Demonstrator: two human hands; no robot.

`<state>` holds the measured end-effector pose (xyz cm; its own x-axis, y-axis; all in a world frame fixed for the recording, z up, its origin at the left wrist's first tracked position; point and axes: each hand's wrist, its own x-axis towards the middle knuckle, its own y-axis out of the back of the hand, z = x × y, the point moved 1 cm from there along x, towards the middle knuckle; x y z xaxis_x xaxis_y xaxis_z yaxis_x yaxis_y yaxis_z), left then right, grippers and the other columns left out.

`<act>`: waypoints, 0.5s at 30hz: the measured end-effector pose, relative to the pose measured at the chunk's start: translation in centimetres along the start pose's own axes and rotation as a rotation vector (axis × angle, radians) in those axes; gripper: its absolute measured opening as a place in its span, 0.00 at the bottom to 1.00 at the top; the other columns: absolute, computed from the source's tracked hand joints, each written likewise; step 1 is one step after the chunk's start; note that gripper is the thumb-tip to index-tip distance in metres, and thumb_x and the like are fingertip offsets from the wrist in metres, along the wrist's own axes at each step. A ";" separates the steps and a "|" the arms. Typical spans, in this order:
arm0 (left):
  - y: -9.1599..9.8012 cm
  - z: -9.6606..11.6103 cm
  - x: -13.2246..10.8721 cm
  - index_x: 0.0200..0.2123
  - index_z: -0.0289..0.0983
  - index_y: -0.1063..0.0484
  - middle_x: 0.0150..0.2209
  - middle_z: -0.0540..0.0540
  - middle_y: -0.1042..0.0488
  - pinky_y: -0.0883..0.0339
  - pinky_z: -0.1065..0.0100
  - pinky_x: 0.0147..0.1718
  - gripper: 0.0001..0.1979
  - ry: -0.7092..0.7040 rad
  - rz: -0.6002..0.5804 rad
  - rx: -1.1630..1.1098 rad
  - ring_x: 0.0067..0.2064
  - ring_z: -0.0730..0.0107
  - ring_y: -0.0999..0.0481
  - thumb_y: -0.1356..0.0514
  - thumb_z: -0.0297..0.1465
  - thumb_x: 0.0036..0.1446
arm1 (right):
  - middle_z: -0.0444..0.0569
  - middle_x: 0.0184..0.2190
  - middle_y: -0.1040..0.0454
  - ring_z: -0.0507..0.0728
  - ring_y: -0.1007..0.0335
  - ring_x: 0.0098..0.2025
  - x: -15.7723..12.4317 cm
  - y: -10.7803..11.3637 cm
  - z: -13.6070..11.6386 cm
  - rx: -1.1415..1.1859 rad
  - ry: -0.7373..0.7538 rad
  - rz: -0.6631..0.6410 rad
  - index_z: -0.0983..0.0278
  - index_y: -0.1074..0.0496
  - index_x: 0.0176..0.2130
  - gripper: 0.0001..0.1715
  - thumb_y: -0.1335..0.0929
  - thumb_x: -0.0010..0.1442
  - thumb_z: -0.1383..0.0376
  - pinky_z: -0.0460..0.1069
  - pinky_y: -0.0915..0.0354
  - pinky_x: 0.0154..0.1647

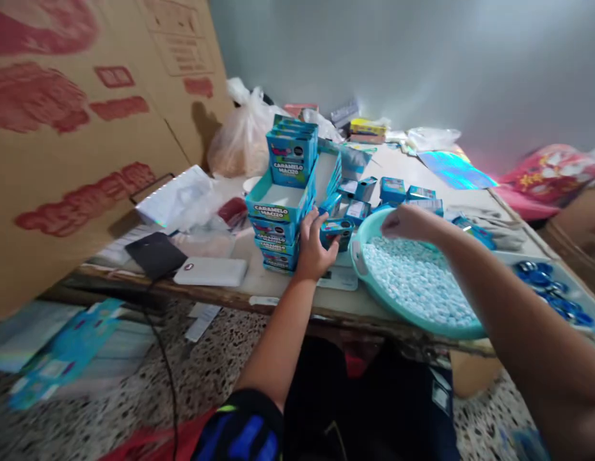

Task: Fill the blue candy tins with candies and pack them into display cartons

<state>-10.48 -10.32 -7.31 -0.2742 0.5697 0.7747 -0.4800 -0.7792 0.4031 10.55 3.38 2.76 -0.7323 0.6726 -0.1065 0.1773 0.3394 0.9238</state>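
Observation:
My left hand [315, 246] has its thumb and fingers around the near end of a small blue candy box [338, 233], beside a stack of larger blue cardboard display boxes [274, 225]. The small box is upright above a flat white device [340, 279]. My right hand [402, 221] is closed over the far left part of a turquoise basin [359, 261], and anything inside its curled fingers is hidden. Small pale-blue candies [412, 275] fill much of the basin. Several more small blue boxes [392, 189] lie behind the basin and my left hand.
A white tray [506, 257] with shiny blue pieces stands at the right. A white power bank-like block [211, 271] and a black flat piece [156, 255] lie near the left front edge. A large cardboard box [105, 147] walls off the left; plastic bags [247, 131] stand behind.

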 end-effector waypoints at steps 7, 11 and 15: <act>-0.7 -0.6 0.6 0.66 0.40 0.43 0.67 0.36 0.40 0.37 0.44 0.72 0.41 0.073 -0.103 -0.095 0.70 0.50 0.37 0.31 0.43 0.55 | 0.52 0.31 0.24 0.56 0.30 0.34 2.8 1.3 -5.8 0.022 0.063 0.281 0.70 0.19 0.36 0.09 0.27 0.53 0.73 0.51 0.37 0.38; -0.9 -1.0 0.7 0.68 0.44 0.42 0.67 0.38 0.38 0.36 0.39 0.71 0.38 0.011 -0.189 -0.151 0.70 0.47 0.36 0.34 0.41 0.57 | 0.49 0.34 0.22 0.54 0.29 0.35 2.7 -0.6 -7.1 0.186 0.198 0.253 0.68 0.21 0.47 0.18 0.27 0.55 0.72 0.49 0.36 0.38; -0.8 -1.2 0.5 0.69 0.44 0.43 0.68 0.37 0.38 0.36 0.37 0.71 0.38 -0.023 -0.231 -0.154 0.71 0.48 0.37 0.36 0.35 0.56 | 0.48 0.38 0.21 0.55 0.28 0.39 2.3 -1.6 -7.4 0.130 0.276 0.308 0.66 0.24 0.54 0.23 0.32 0.59 0.75 0.49 0.38 0.41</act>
<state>-11.27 -9.12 -7.86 -0.1246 0.7204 0.6823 -0.6494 -0.5791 0.4928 3.75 -0.46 3.76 -0.7777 0.5602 0.2854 0.4834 0.2427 0.8411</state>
